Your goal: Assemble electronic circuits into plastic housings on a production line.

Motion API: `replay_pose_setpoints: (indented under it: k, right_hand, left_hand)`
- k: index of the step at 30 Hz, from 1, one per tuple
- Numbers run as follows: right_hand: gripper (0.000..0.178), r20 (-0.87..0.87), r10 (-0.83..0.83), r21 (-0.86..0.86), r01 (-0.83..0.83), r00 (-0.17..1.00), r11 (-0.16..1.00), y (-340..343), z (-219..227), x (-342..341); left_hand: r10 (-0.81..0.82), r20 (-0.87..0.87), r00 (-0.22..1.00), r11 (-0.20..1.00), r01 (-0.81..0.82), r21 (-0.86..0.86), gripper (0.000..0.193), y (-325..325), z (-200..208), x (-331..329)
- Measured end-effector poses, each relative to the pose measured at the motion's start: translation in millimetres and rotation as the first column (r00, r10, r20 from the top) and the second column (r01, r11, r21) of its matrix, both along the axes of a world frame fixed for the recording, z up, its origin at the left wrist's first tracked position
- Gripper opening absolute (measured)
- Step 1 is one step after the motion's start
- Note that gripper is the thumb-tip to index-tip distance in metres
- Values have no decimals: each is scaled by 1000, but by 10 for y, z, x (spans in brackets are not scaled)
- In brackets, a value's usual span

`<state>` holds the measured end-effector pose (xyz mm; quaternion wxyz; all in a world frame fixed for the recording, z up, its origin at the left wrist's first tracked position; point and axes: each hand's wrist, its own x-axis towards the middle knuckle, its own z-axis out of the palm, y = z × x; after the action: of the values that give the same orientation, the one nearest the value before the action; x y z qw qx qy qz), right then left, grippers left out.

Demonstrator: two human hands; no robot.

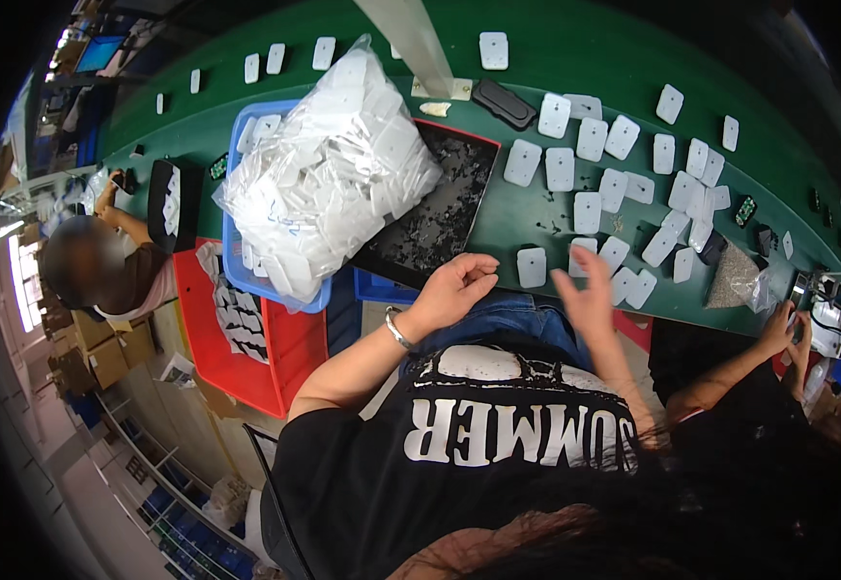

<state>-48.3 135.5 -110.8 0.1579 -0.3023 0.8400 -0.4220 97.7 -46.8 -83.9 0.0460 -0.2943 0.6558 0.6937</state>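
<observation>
My left hand [454,288] is at the table's front edge by the black tray [483,159]; its fingers are bent in toward the thumb, and whatever they may pinch is hidden. A little to the right, my right hand [590,295] is slightly blurred, thumb and fingers apart, with nothing seen in it. Between the two hands a white plastic cover [532,268] with a dark spot lies flat on the green table [507,227]. Beyond them are several more covers [560,169], some overlapping. Many small black parts [440,184] are strewn in the tray.
A clear bag of white covers [343,174] rests over a blue bin [232,246], partly covering the tray. Below stands a red crate [290,358]. A black case [504,104] lies near a metal post [411,43]. Co-workers sit left [101,261] and right [739,377].
</observation>
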Motion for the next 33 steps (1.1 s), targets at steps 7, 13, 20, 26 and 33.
replay_pose_setpoints:
  k: [7, 13, 20, 26, 33]
  right_hand:
    - [68, -200, 118, 241, -68, 973, 968, -284, -60, 398]
    - [59, -182, 15, 257, 33, 983, 966, -267, -5, 485]
    - [54, 33, -79, 273, 67, 996, 960, -97, -172, 546]
    - [59, 83, -102, 220, 82, 991, 972, -8, -239, 549]
    - [61, 482, -156, 196, 67, 862, 978, 94, -537, 523]
  left_hand:
    - [-164, -15, 986, 985, 163, -62, 31, 69, -131, 62]
    - [-158, 107, 982, 929, 184, -322, 57, 207, -377, -203]
    - [-234, 139, 962, 823, 272, -498, 73, 258, -508, -428]
    - [-251, 166, 954, 785, 301, -541, 69, 260, -574, -443]
    - [-227, 145, 963, 825, 269, -497, 57, 339, -706, -514]
